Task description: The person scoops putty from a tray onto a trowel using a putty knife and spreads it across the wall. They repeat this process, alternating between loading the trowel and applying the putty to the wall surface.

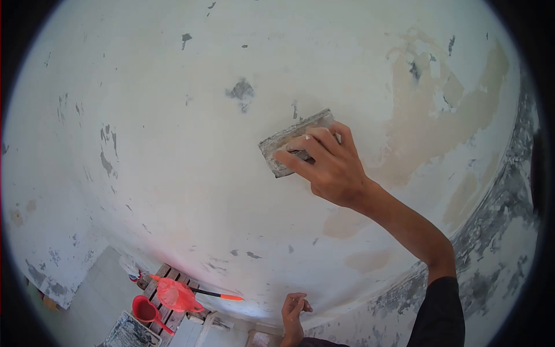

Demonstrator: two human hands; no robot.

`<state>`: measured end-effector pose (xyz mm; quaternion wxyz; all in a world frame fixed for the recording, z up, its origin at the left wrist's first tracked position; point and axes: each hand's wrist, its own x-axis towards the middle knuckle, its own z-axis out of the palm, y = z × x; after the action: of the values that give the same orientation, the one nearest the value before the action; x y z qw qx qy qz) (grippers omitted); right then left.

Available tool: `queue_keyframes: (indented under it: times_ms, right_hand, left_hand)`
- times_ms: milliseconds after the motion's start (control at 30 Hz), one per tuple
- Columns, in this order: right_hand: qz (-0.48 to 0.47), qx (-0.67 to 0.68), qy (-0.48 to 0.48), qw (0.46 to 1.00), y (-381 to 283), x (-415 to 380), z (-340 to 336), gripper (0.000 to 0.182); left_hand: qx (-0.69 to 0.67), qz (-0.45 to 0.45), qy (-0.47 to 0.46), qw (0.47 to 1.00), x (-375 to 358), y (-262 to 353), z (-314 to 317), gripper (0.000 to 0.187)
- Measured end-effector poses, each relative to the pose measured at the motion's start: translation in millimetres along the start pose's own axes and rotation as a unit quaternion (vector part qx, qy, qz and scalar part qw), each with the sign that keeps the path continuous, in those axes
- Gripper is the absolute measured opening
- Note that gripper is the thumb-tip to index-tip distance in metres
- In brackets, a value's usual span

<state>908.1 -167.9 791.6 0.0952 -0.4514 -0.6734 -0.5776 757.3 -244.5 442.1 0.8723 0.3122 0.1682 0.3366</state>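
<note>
My right hand (338,168) reaches up to the wall (191,156) with its fingers wrapped round a plastering trowel (280,143). The trowel's rectangular plate is smeared grey and white and tilts up to the right. It appears to lie against the wall; the grip is mostly hidden by my fingers. Low in the view, my left hand (293,315) is near the wall's lower part, its fingers loosely curled in and nothing visible in them. Grey chips and beige patches mark the white wall, with a larger beige area (416,127) to the right of my right hand.
At lower left, a slatted wooden pallet (171,320) bears a red plastic bag (176,294), a red dipper (145,309) and an orange-ended stick (231,297). A grey-smeared tray (128,332) is beside it. A rough grey-streaked surface (503,202) borders the right side.
</note>
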Motion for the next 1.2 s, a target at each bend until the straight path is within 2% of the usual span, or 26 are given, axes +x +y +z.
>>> queue_keyframes:
  times_ms: [67,133,200,300,333,400,433,533,600,633,700,767,833,867,933,967,1033,1067,1133,1200]
  right_hand:
    - [-0.05,-0.01,-0.042,0.998,5.0,9.8,11.9,0.035]
    - [-0.054,-0.009,-0.056,0.997,4.7,11.8,22.0,0.033]
    - [-0.061,-0.007,-0.068,0.996,-0.2,12.7,26.0,0.032]
    - [-0.062,0.028,-0.135,0.989,-20.5,-6.1,19.9,0.034]
    - [-0.068,0.029,-0.133,0.988,-26.5,-13.7,18.0,0.034]
    - [-0.038,0.109,-0.125,0.985,-33.9,-20.1,16.7,0.049]
    - [-0.04,0.1,-0.095,0.99,-35.2,-13.5,14.9,0.052]
    - [-0.018,0.052,-0.043,0.998,-27.1,19.2,15.4,0.053]
    - [-0.016,0.03,-0.041,0.999,-11.9,30.4,23.2,0.053]
    - [-0.014,0.011,-0.043,0.999,-7.5,32.9,26.9,0.053]
    - [-0.011,0.012,-0.048,0.999,-6.8,21.6,27.0,0.053]
    - [-0.011,0.015,-0.056,0.998,-11.9,6.3,21.1,0.053]
    - [-0.018,0.035,-0.121,0.992,-20.2,-4.9,11.2,0.053]
    - [-0.019,0.036,-0.122,0.992,-21.6,-3.7,7.8,0.053]
    - [-0.066,0.041,-0.106,0.991,-19.9,3.8,0.8,0.036]
    - [-0.064,0.04,-0.108,0.991,-16.7,10.2,2.6,0.036]
    - [-0.081,-0.008,-0.046,0.996,-9.6,25.2,6.9,0.035]
    - [-0.079,-0.011,-0.046,0.996,-6.7,22.2,11.7,0.035]
    - [-0.047,0.027,-0.064,0.997,0.6,16.0,27.0,0.046]
    - [-0.049,0.018,-0.066,0.996,-4.5,6.6,23.6,0.046]
  left_hand:
    - [0.004,-0.007,-0.01,1.0,0.1,-3.4,4.3,0.018]
    - [0.008,-0.008,0.0,1.0,-1.5,-7.6,6.1,0.018]
    - [0.011,0.026,-0.043,0.999,-2.2,-18.0,-0.1,0.025]
    - [0.004,0.016,-0.032,0.999,-3.8,-17.6,-5.5,0.026]
    - [0.0,0.021,-0.03,0.999,-5.8,-16.6,-7.0,0.026]
    - [0.003,0.026,-0.019,0.999,-5.1,-14.3,-8.3,0.026]
    - [-0.002,0.034,-0.017,0.999,-2.6,-14.9,-9.2,0.026]
    - [-0.005,0.034,-0.031,0.999,1.3,-20.4,-14.9,0.026]
    - [0.023,-0.037,0.014,0.999,6.3,-23.1,-18.2,0.017]
    - [0.024,-0.034,0.014,0.999,5.0,-20.6,-16.0,0.017]
    - [0.009,0.045,-0.028,0.999,-0.8,-14.3,-12.5,0.026]
    - [0.006,0.048,-0.021,0.999,-0.8,-13.3,-17.9,0.026]
    - [-0.001,0.047,-0.015,0.999,-3.5,-11.7,-20.8,0.027]
    - [0.002,0.045,-0.011,0.999,-4.8,-8.6,-21.5,0.026]
    - [0.003,0.046,-0.01,0.999,-2.6,-8.7,-20.3,0.026]
    - [0.003,0.044,-0.013,0.999,-0.4,-11.8,-20.3,0.026]
    - [0.006,0.039,-0.02,0.999,-0.4,-15.7,-16.1,0.025]
    - [0.004,0.038,-0.027,0.999,0.7,-16.2,-11.4,0.025]
    - [0.001,0.04,-0.038,0.998,2.8,-15.6,-7.4,0.025]
    - [-0.009,0.043,-0.063,0.997,5.9,-17.6,-4.2,0.024]
